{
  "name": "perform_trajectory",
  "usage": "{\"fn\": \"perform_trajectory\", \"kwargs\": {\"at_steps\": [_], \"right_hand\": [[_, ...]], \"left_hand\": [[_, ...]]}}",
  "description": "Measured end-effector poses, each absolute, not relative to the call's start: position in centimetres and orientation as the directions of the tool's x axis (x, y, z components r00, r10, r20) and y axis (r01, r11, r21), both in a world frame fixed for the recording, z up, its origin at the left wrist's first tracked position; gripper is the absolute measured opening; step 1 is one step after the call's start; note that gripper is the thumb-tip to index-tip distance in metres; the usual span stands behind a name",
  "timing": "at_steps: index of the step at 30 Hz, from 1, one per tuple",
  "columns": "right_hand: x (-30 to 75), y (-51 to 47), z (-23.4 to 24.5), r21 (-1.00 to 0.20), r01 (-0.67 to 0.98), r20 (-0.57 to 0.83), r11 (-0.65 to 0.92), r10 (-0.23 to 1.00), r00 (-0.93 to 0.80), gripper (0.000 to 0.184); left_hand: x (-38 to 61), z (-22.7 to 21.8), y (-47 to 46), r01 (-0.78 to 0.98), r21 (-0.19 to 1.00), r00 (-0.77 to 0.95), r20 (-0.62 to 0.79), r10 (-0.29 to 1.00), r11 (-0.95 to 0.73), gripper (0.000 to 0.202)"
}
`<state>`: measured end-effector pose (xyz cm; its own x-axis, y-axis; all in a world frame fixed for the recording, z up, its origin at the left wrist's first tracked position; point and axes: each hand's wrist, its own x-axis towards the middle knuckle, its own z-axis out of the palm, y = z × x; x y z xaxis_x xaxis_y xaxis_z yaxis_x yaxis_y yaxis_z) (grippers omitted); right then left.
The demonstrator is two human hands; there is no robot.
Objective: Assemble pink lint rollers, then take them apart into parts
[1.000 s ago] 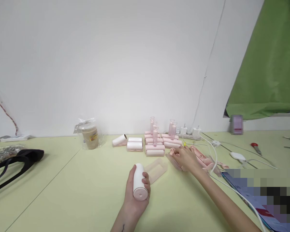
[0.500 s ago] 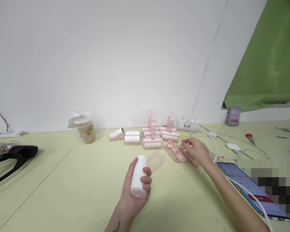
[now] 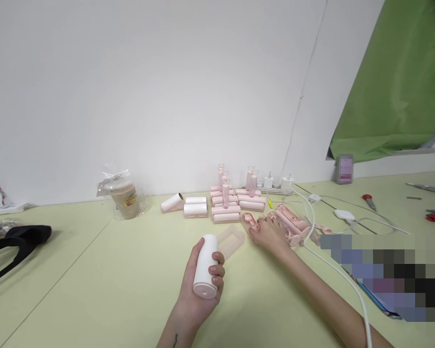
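Observation:
My left hand point(image 3: 208, 278) is wrapped round a white lint roller refill point(image 3: 206, 256), tilted upright, with a pink cap at its lower end. My right hand point(image 3: 270, 236) is bent over a pink lint roller frame point(image 3: 252, 221), its fingers closed at that part; the fingertips are partly hidden. More pink plastic frames point(image 3: 293, 220) lie just right of that hand. Between my hands, a clear pink cover point(image 3: 230, 241) lies flat on the table.
Assembled pink lint rollers point(image 3: 226, 214) stand grouped near the wall, beside white rolls point(image 3: 195, 210). A bagged cup point(image 3: 126, 198) is at left, a black strap point(image 3: 25, 241) further left. A white cable point(image 3: 333, 263) crosses my right forearm; red-handled tools point(image 3: 368, 201) lie at right.
My right hand has moved left and down onto the left pink frame. The pink pieces at its right have shifted. My left hand keeps the roll; the view has turned slightly.

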<state>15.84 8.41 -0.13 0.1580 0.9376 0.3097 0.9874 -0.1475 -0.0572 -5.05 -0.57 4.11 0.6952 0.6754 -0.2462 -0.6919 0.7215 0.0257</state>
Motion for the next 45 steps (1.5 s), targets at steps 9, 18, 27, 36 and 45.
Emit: {"fn": "perform_trajectory", "kwargs": {"at_steps": [9, 18, 27, 36, 45], "right_hand": [[16.7, 8.7, -0.6, -0.129, 0.975, 0.209, -0.179, 0.957, 0.203, 0.032], [17.3, 8.5, 0.5, -0.236, 0.951, 0.302, -0.198, 0.916, 0.266, 0.026], [18.8, 8.1, 2.8, -0.662, 0.749, 0.277, -0.017, 0.923, 0.266, 0.024], [8.8, -1.8, 3.2, -0.977, 0.040, 0.194, 0.209, 0.953, -0.233, 0.035], [7.3, -2.9, 2.4, -0.938, 0.119, 0.314, 0.325, 0.944, -0.102, 0.031]], "left_hand": [[-4.8, 3.8, -0.5, -0.678, 0.034, 0.703, -0.263, 0.661, 0.734, 0.036], [-4.9, 3.4, -0.6, -0.679, 0.017, 0.710, -0.242, 0.661, 0.734, 0.035], [-3.8, 4.3, -0.7, -0.758, 0.357, 0.392, -0.417, 0.820, 0.545, 0.026], [-2.3, 3.6, -1.6, -0.756, 0.644, -0.181, -0.377, 0.908, 0.117, 0.035], [-0.9, 3.4, -2.8, -0.665, 0.734, -0.097, -0.268, 0.958, 0.138, 0.038]]}}
